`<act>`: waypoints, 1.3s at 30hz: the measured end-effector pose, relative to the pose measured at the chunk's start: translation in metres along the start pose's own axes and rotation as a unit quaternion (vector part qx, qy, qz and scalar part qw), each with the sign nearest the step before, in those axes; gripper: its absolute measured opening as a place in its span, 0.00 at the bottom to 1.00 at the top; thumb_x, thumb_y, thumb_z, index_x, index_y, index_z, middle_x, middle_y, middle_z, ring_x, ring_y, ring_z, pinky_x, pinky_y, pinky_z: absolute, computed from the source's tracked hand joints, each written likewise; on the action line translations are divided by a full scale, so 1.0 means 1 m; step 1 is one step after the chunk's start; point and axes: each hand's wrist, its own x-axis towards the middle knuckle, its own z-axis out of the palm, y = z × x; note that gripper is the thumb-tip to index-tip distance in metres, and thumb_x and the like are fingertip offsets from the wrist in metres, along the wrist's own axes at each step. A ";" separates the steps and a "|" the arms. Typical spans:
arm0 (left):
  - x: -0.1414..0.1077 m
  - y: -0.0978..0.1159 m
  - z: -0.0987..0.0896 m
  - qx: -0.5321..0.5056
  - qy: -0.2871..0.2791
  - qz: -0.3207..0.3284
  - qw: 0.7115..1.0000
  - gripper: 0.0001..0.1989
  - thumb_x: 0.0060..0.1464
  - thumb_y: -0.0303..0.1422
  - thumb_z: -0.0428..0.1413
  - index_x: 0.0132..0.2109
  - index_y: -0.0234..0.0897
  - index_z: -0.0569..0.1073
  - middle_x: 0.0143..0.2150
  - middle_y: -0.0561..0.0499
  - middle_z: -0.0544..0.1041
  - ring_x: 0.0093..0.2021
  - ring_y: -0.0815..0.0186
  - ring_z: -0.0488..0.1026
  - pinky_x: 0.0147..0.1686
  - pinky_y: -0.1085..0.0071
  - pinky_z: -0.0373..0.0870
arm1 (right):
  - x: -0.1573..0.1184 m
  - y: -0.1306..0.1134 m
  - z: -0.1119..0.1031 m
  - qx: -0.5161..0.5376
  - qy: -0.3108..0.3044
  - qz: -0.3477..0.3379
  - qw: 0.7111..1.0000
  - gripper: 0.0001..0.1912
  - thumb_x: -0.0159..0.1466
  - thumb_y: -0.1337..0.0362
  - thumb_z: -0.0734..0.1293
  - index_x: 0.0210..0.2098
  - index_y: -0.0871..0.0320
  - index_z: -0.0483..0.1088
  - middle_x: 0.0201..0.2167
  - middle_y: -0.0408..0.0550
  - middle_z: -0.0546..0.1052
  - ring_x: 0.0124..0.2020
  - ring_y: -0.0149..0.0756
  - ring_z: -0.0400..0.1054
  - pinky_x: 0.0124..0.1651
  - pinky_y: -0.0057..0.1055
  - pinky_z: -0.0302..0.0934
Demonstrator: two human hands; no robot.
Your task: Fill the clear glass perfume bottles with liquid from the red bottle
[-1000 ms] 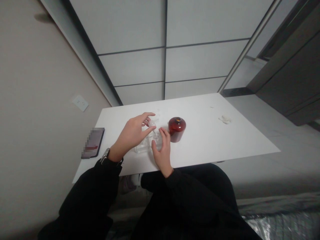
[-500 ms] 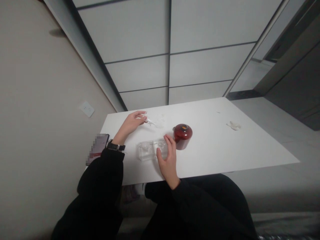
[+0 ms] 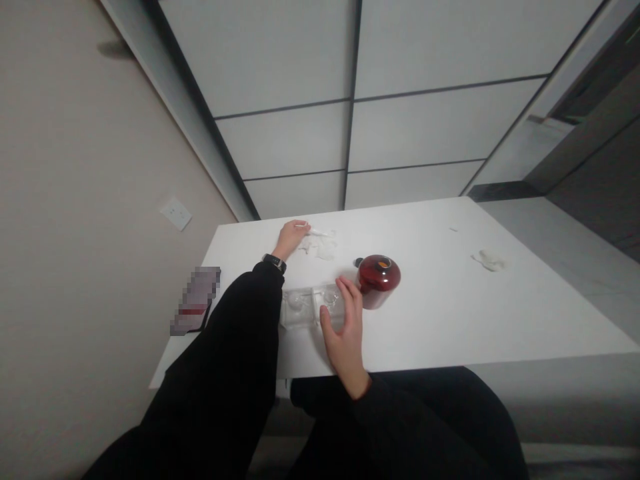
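My left hand (image 3: 293, 239) reaches to the far left part of the white table, its fingers closed on a thin whitish piece (image 3: 320, 233) whose kind I cannot make out. Crumpled whitish scraps (image 3: 325, 249) lie just below it. Nearer to me, my right hand (image 3: 346, 333) curls around the right end of a clear box (image 3: 300, 308) with two compartments, thumb on the near side and fingers on the far side. Rounded clear shapes show inside the box. Close to those fingertips stands a reddish-brown bottle (image 3: 377, 283) with an open neck.
A small dark cap-like piece (image 3: 359, 263) sits beside the bottle. Another crumpled scrap (image 3: 489, 261) lies on the table's right side. A phone-like, blurred-out object (image 3: 196, 300) rests at the left edge, beside my sleeve. Behind the table (image 3: 450, 313) stand panelled doors.
My left hand has moved farther out with the whitish piece, over the scraps. My right hand stays around the box. The view has shifted slightly.
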 end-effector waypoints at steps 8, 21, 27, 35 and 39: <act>-0.027 0.011 -0.011 0.107 0.004 0.040 0.993 0.18 0.66 0.38 0.61 0.58 0.34 0.74 0.59 0.42 0.76 0.56 0.56 0.76 0.57 0.51 0.76 | 0.000 0.002 -0.001 -0.003 0.000 -0.015 1.000 0.25 0.73 0.60 0.64 0.68 0.53 0.64 0.64 0.58 0.69 0.69 0.51 0.63 0.71 0.61 0.58; -0.200 -0.024 -0.194 0.226 0.138 0.064 0.962 0.30 0.48 0.28 0.49 0.60 0.34 0.70 0.58 0.39 0.78 0.60 0.49 0.76 0.66 0.46 0.67 | 0.000 0.006 -0.001 0.007 0.003 -0.033 0.999 0.24 0.73 0.59 0.63 0.67 0.54 0.64 0.63 0.58 0.69 0.68 0.50 0.64 0.71 0.62 0.58; -0.211 -0.029 -0.208 0.257 0.138 0.070 0.954 0.30 0.48 0.30 0.50 0.60 0.37 0.70 0.63 0.39 0.75 0.63 0.47 0.73 0.69 0.42 0.64 | 0.000 0.004 -0.001 0.006 0.007 -0.030 1.000 0.24 0.73 0.59 0.63 0.67 0.54 0.63 0.63 0.59 0.69 0.67 0.49 0.65 0.70 0.61 0.60; -0.261 0.014 -0.113 0.174 -0.119 0.152 0.966 0.32 0.66 0.44 0.55 0.72 0.40 0.60 0.74 0.38 0.63 0.76 0.53 0.59 0.76 0.49 0.53 | 0.001 0.001 -0.003 0.004 0.000 -0.016 1.000 0.22 0.72 0.60 0.64 0.64 0.55 0.65 0.64 0.59 0.69 0.68 0.49 0.63 0.71 0.59 0.57; -0.257 0.017 -0.066 0.116 -0.116 0.165 0.973 0.35 0.64 0.50 0.59 0.71 0.41 0.61 0.75 0.37 0.62 0.77 0.52 0.57 0.77 0.48 0.50 | 0.001 -0.001 -0.004 0.006 -0.006 -0.008 1.000 0.20 0.72 0.59 0.64 0.61 0.55 0.66 0.64 0.58 0.68 0.68 0.49 0.63 0.71 0.59 0.57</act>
